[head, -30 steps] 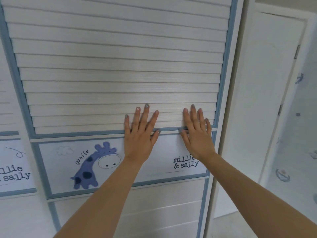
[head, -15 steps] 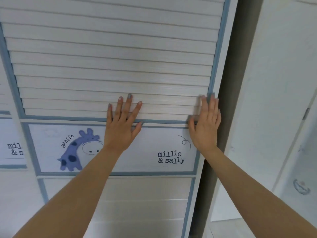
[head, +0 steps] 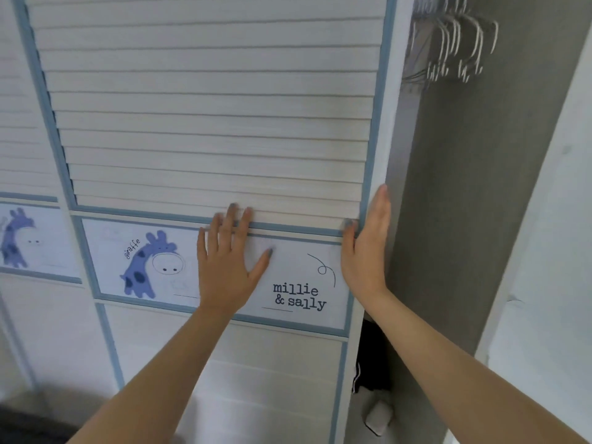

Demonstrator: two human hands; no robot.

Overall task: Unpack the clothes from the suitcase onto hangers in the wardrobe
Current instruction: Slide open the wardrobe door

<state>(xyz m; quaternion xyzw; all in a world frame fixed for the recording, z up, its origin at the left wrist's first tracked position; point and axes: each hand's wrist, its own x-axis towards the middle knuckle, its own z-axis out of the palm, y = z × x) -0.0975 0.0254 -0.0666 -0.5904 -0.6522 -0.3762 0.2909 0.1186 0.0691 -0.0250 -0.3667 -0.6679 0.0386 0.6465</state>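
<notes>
A white slatted sliding wardrobe door (head: 208,123) with blue trim and a giraffe picture fills the view. My left hand (head: 229,261) presses flat on it with fingers spread. My right hand (head: 366,248) lies straight along the door's right edge, its thumb on the front face. To the right of the door the wardrobe's grey inside (head: 455,203) shows. Several white hangers (head: 455,46) hang at its top. A dark garment (head: 371,363) is visible low inside. No suitcase is in view.
A second door panel (head: 28,155) with the same giraffe picture stands at the left. A white wall or side panel (head: 551,251) borders the opening on the right. A small white object (head: 379,418) lies on the wardrobe floor.
The door has slid left under both hands, and the gap at its right has widened, showing the hangers and the grey inside. My right hand has shifted onto the door's edge.
</notes>
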